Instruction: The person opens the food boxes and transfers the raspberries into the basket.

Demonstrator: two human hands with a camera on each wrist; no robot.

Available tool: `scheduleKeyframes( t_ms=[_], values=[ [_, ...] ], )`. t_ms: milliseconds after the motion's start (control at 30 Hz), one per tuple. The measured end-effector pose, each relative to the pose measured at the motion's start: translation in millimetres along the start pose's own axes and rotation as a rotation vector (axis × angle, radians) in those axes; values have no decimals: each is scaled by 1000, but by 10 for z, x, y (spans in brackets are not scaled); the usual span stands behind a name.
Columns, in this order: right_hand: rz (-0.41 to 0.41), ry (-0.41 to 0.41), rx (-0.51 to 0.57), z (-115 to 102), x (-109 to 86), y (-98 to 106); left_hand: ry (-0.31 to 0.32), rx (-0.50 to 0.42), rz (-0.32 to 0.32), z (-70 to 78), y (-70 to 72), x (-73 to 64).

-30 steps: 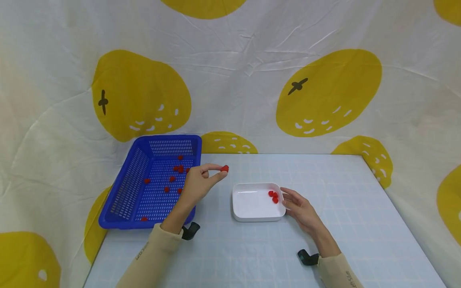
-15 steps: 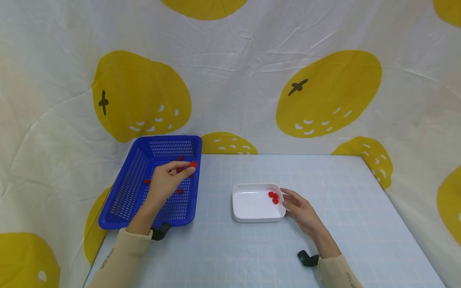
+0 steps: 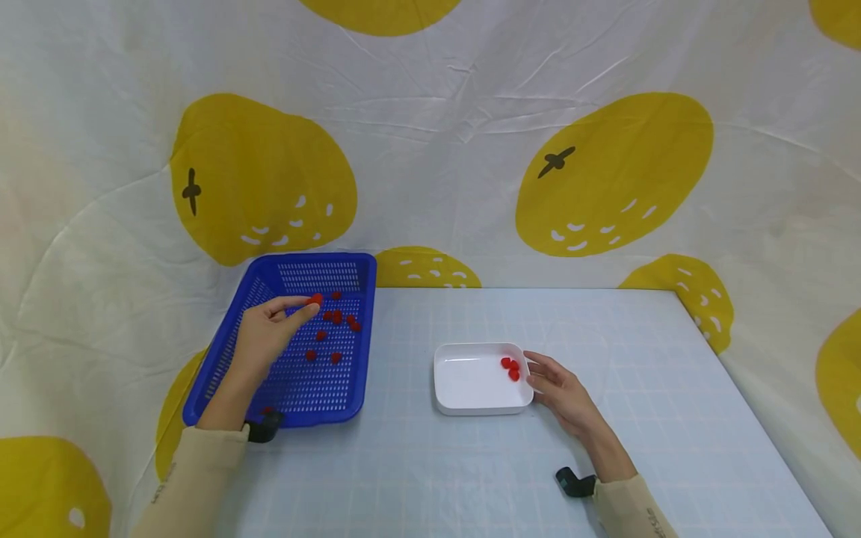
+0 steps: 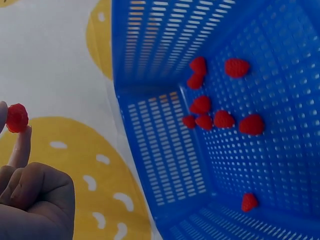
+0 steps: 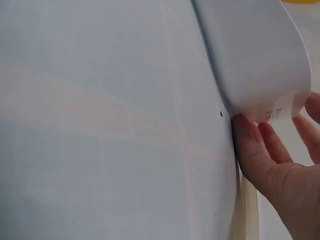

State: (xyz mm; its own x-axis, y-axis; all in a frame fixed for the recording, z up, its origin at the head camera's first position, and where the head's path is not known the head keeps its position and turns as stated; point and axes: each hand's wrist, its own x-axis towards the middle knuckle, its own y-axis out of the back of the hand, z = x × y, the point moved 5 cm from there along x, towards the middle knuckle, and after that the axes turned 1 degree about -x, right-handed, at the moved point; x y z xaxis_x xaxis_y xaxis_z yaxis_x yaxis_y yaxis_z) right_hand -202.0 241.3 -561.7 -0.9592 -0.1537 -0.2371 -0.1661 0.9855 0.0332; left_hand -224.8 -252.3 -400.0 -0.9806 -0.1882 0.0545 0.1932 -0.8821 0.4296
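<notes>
My left hand [image 3: 264, 338] pinches a red raspberry [image 3: 315, 299] between thumb and index finger, over the blue plastic basket [image 3: 370, 344] in the head view. The left wrist view shows that raspberry [image 4: 17, 118] at the fingertips, with the other fingers curled in. Several more raspberries [image 4: 223, 119] lie scattered on the basket floor. My right hand [image 3: 565, 396] rests its fingertips against the right end of a shallow white dish [image 3: 467, 377]. Inside that dish, three raspberries [image 3: 514, 366] sit together at the right end. In the right wrist view, thumb and fingers touch the dish's outer wall [image 5: 260, 60].
A pale checked cloth [image 3: 430, 478] covers the table. Behind it hangs a white curtain [image 3: 430, 172] printed with large yellow fruit. The basket stands at the table's left, with the dish to its right. Dark wrist cameras [image 3: 573, 482] jut from both sleeves.
My left hand has moved left, carrying the pinched raspberry from between basket and dish back over the basket. The right hand, the dish and its raspberries have stayed put.
</notes>
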Motion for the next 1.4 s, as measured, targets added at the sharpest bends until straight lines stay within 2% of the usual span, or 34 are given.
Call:
scheduleKeyframes(
  t_ms=[167,367,567,733,900,1133,1400],
  values=[
    [-2,5,3,2,3,-3,15,35,16,-69,57,55],
    [6,0,-2,-7,1,8,19,30,33,-94,79,72],
    [13,-8,8,-15,-2,6,19,41,25,-70,68,53],
    [9,-4,17,-11,1,5,-25,22,-6,14,-15,18],
    [0,12,0,-8,1,6,-64,20,-85,186,-244,-40],
    [3,6,15,-7,-2,15,-165,-51,-188,482,-709,-74],
    [8,2,22,-7,-8,8,-183,-42,-281,647,-1301,-95]
  ],
)
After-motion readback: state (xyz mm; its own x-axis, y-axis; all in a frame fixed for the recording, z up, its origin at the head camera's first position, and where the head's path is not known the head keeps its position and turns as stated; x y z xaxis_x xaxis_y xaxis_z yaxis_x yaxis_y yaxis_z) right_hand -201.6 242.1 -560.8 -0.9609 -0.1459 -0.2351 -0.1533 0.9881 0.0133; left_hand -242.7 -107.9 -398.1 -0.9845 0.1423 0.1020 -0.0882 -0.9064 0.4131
